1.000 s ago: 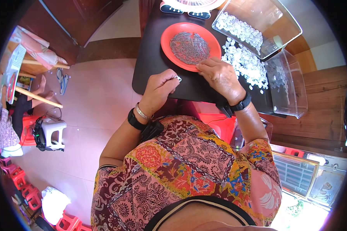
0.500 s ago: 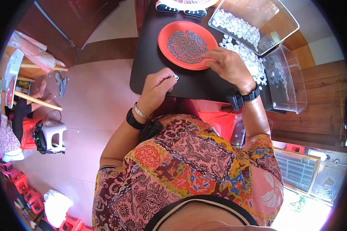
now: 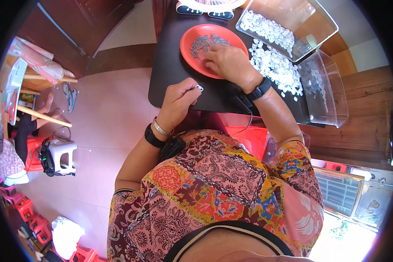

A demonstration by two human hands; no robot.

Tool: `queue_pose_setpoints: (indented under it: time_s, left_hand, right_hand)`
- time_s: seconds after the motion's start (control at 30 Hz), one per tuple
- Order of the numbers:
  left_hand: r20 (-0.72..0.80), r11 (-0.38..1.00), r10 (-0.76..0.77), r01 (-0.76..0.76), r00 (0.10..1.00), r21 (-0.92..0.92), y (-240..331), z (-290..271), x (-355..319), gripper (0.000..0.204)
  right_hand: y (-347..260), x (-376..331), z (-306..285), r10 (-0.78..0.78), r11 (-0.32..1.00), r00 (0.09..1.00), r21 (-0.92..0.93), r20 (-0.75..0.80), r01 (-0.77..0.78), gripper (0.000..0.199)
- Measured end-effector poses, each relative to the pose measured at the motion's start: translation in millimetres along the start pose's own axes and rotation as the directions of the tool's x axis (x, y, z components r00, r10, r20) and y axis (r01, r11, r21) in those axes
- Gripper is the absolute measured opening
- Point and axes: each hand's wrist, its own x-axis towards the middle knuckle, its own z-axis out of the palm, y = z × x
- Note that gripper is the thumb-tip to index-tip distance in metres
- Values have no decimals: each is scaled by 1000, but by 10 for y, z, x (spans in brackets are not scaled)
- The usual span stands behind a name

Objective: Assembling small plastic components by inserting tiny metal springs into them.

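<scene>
My left hand (image 3: 178,101) hovers at the near left part of the black table (image 3: 170,70), pinching a small clear ring-like piece (image 3: 199,87) between thumb and fingers. My right hand (image 3: 228,61) rests inside the red plate (image 3: 205,48), fingers down on a heap of small grey pieces (image 3: 201,43). Whether it grips any of them is hidden. A spread of small clear pieces (image 3: 275,67) lies on the table right of the plate.
Two clear plastic boxes stand at the right: a far one (image 3: 288,22) holding clear pieces and a near one (image 3: 323,87). A white device (image 3: 205,6) sits at the table's far edge. Red stools (image 3: 30,218), a small white stool (image 3: 59,155) and another person's legs (image 3: 35,118) are left.
My right hand has moved from the plate's right rim onto the grey heap inside it. The left hand stays put with its small piece.
</scene>
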Motion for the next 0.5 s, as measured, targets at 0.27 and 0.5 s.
queue_pose_setpoints:
  time_s: [0.27, 0.5]
  left_hand:
    - [1, 1000, -9, 9, 1000, -17, 29, 14, 2, 15]
    - [-1, 1000, -14, 14, 1000, -14, 22, 8, -4, 14]
  right_hand:
    - [309, -182, 41, 158, 986, 987, -57, -6, -158, 12]
    - [273, -190, -143, 144, 979, 990, 144, 2, -143, 14]
